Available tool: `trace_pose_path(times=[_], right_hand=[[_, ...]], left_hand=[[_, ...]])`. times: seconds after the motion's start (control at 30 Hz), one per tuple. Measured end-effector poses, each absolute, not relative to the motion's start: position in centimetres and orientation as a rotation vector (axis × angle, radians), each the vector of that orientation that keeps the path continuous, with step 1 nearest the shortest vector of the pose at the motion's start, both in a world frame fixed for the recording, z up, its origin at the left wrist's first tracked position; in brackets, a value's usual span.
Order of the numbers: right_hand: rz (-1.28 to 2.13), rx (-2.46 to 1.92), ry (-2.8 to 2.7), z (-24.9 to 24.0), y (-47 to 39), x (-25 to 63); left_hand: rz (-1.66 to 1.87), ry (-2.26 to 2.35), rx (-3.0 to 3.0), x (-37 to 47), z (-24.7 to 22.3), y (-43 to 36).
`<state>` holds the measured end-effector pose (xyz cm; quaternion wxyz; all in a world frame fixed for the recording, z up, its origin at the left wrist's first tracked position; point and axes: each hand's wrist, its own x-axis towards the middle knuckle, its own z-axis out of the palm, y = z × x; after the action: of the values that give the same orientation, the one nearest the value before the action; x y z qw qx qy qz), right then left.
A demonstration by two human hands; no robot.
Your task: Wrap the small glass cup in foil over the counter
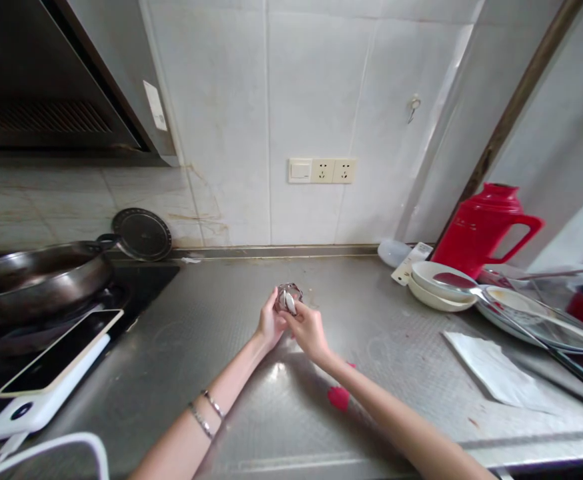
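Below and left of the frame's centre, we see two slim, silver-toned bands on the left forearm (pixel 239 379): a shiny upper bracelet (pixel 213 404) and a textured lower bracelet (pixel 200 421). We find the left hand (pixel 270 325), right hand (pixel 310 331) and right forearm (pixel 396 415) bare.

Here we are, one view, from the head, high over the near edge of the metal countertop (pixel 196 313), facing forward and down onto it, with the tiled wall (pixel 221 100) square across the far edge. It's close in: left hand (pixel 270 325) and right hand (pixel 311 331) sit within arm's reach, mid-frame. And it's wide, range hood (pixel 46 80) at left, red flask (pixel 481 230) at right!
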<state>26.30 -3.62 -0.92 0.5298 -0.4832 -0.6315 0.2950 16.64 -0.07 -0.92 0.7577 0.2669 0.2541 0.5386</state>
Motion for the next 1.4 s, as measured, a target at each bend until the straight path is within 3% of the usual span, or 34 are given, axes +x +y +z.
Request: trace_pose_path(times=[0.27, 0.4, 0.57, 0.8, 1.03, 1.4], right_hand=[[0.399, -1.244, -1.881, 0.6, -2.8, 28.8], [0.051, -1.312, -2.268, 2.1, -3.1, 30.7], [-0.418, -0.943, -2.794, 4.8, -3.5, 32.6], [-0.777, -0.611, -2.95, 6.7, -3.3, 33.5], [-0.829, -0.671, -3.005, 7.2, -3.1, 34.1], [-0.398, -1.077, -2.951, 5.7, -3.9, 32.7]], left_hand=[[1.149, 0.394, 0.615, 17.0, -0.3, -0.4], [1.093, 0.359, 0.608, 16.5, -0.2, 0.1], [0.985, 0.445, 0.588, 15.7, -0.2, 0.7], [0.734, 0.512, 0.635, 14.6, 0.7, 0.7], [0.882, 0.559, 0.62, 15.5, 0.7, 0.5], [1.073, 0.609, 0.532, 16.6, -0.6, 0.6]])
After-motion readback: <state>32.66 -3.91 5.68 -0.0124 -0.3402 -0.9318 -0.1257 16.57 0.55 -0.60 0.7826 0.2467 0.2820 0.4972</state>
